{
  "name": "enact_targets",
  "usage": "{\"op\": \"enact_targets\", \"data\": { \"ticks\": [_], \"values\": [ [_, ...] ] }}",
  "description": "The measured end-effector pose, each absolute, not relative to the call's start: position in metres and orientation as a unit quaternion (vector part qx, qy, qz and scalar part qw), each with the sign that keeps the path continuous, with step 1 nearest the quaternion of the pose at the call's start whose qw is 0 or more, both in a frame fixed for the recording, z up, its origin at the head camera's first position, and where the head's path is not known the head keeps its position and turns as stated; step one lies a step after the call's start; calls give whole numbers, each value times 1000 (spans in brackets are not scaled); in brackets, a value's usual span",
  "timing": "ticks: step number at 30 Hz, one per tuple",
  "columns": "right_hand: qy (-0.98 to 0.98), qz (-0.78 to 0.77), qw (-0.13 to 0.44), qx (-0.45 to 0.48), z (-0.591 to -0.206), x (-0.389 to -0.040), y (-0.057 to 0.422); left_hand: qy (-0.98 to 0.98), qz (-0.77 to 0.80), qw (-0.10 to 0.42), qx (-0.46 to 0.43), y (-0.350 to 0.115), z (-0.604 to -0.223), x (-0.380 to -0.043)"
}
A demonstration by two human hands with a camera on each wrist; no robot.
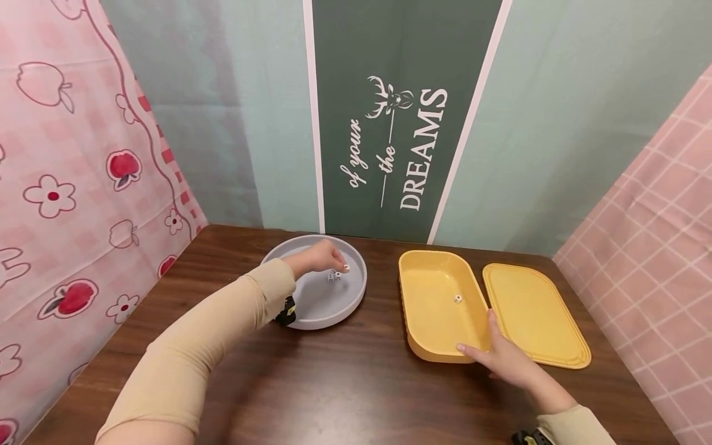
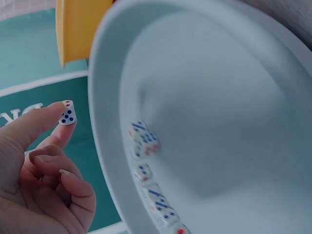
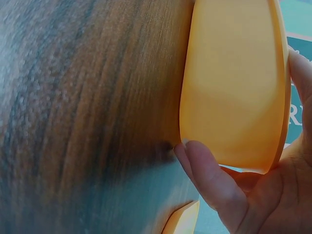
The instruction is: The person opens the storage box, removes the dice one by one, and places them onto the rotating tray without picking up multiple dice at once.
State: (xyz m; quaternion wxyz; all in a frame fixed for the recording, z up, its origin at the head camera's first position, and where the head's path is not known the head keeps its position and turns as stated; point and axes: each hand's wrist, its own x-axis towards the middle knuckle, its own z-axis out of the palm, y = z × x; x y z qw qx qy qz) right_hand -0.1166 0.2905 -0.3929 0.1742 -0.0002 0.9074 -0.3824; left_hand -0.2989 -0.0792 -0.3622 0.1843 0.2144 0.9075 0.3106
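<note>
My left hand point(image 1: 319, 256) is over the round grey tray point(image 1: 319, 322), pinching a white die point(image 2: 68, 114) between thumb and index finger. The die's face towards the left wrist camera has blue dots. Several more dice point(image 2: 155, 197) lie in the tray near its wall, below the pinched one. My right hand point(image 1: 508, 358) grips the near right corner of the yellow box point(image 1: 414, 337), its thumb and fingers spread along two sides. One die point(image 1: 458, 298) lies on the floor of that box.
The yellow lid point(image 1: 539, 315) lies flat to the right of the box, close to its side. Both containers stand on a dark wooden table point(image 1: 311, 383). Fabric curtains point(image 1: 556, 123) hang behind the table and on both sides.
</note>
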Motion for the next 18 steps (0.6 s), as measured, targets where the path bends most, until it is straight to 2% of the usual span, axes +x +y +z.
{"op": "enact_targets", "data": {
  "ticks": [4,18],
  "values": [
    [908,-380,175,1,-394,-116,289,910,306,191,205,-90,-369,-302],
    [910,-377,175,-1,-397,-117,290,933,283,159,153,-116,-381,-306]
  ]
}}
